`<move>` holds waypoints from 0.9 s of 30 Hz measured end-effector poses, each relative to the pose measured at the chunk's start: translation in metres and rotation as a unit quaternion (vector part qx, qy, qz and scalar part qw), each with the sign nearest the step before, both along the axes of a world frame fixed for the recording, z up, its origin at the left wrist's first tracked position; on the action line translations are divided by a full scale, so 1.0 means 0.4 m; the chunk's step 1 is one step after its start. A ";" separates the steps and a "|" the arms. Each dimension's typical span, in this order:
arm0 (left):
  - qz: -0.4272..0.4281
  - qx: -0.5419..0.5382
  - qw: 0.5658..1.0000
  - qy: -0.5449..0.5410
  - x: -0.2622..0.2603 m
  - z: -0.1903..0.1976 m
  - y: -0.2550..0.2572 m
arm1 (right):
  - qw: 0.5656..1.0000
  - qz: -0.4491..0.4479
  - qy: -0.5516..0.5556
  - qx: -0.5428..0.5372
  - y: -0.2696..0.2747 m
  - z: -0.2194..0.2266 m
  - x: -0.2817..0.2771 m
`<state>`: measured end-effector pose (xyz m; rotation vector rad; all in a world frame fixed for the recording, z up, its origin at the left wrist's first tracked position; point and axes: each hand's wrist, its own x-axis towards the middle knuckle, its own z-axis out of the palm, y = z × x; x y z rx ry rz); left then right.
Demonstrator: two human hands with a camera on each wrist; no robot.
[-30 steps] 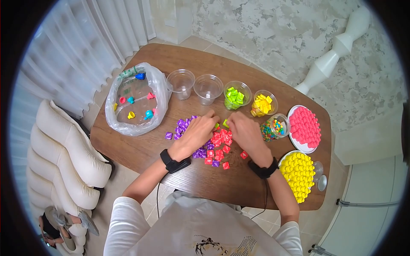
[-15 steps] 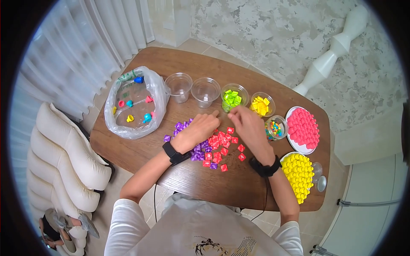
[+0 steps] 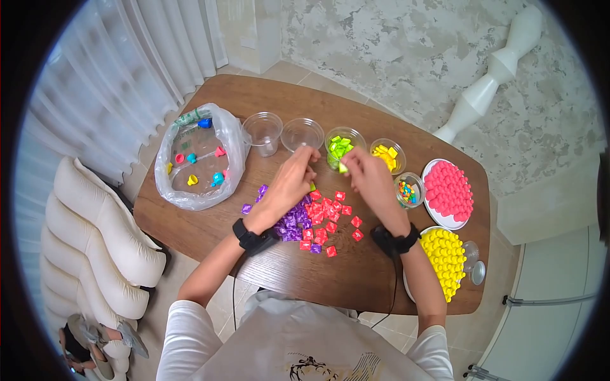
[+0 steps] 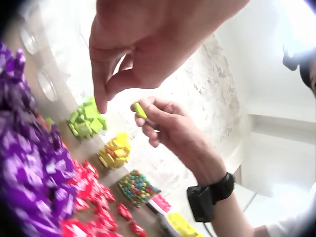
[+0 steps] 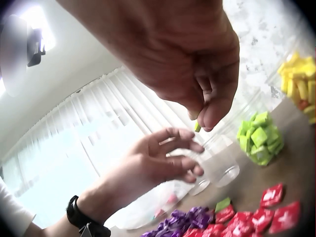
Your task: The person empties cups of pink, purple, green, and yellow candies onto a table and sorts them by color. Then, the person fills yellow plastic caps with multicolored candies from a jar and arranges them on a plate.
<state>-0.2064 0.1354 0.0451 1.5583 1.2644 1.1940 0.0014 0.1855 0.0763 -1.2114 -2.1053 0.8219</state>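
A small bright-green wrapped square packet (image 4: 139, 110) is held above the table, pinched between the thumb and fingertips of the right hand (image 3: 373, 184). The left hand (image 3: 287, 189) is beside it, fingers loosely bent and thumb apart from them in the right wrist view, with nothing seen in its grasp.

Below the left hand, a second green packet (image 5: 223, 204) lies against the shiny red square packets (image 3: 327, 209), which spread between the two hands and toward the body. Shiny purple packets (image 3: 289, 227) are heaped under and beside the left hand.

Just beyond the right hand stands a clear plastic cup (image 3: 330, 134) of green packets; to the right of that, a similar cup (image 3: 403, 159) of yellow packets. Closer in, right of the hand, is a clear jar of small multicoloured pieces (image 3: 408, 190). Farther right are a white plate (image 3: 445, 222) of pink knobbed pieces and, nearer the body, bright-yellow knobbed pieces (image 3: 443, 260) beside the right forearm.

Past the left hand stand two more clear cups, one (image 3: 302, 132) near its fingertips, the other (image 3: 262, 127) farther left. Beyond them to the left, an open translucent plastic bag (image 3: 236, 152) holds small coloured pieces. All rest on a brown wooden table (image 3: 286, 276).
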 end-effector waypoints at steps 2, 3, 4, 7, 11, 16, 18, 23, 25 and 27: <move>-0.012 0.103 0.967 0.235 -0.038 -0.022 0.015 | 0.995 -0.050 0.004 0.082 0.040 0.038 0.001; -0.026 0.115 0.957 0.265 -0.044 -0.030 0.015 | 0.995 -0.074 -0.035 0.051 0.054 0.068 0.008; -0.025 0.116 0.957 0.265 -0.045 -0.045 0.019 | 0.995 -0.074 -0.034 0.053 0.055 0.069 0.011; -0.089 0.154 0.923 0.340 -0.047 -0.103 0.029 | 0.968 -0.092 -0.050 0.228 0.055 0.057 0.005; -0.063 0.159 0.909 0.380 -0.033 -0.128 0.029 | 0.980 -0.038 -0.071 0.180 -0.011 0.008 -0.005; -0.048 0.150 0.915 0.372 -0.028 -0.140 0.046 | 0.992 0.023 -0.101 0.067 -0.071 -0.045 -0.019; -0.071 0.133 0.921 0.360 -0.032 -0.123 0.043 | 0.992 0.025 -0.109 0.060 -0.082 -0.060 -0.023; -0.085 0.071 0.966 0.232 -0.004 -0.066 0.011 | 0.990 0.014 -0.115 0.075 -0.093 -0.093 -0.025; -0.088 0.053 0.979 0.179 0.005 -0.037 0.000 | 0.988 0.016 -0.130 0.085 -0.092 -0.088 -0.021; -0.087 0.026 0.984 0.151 0.005 -0.019 -0.007 | 0.984 0.021 -0.147 0.095 -0.091 -0.067 -0.018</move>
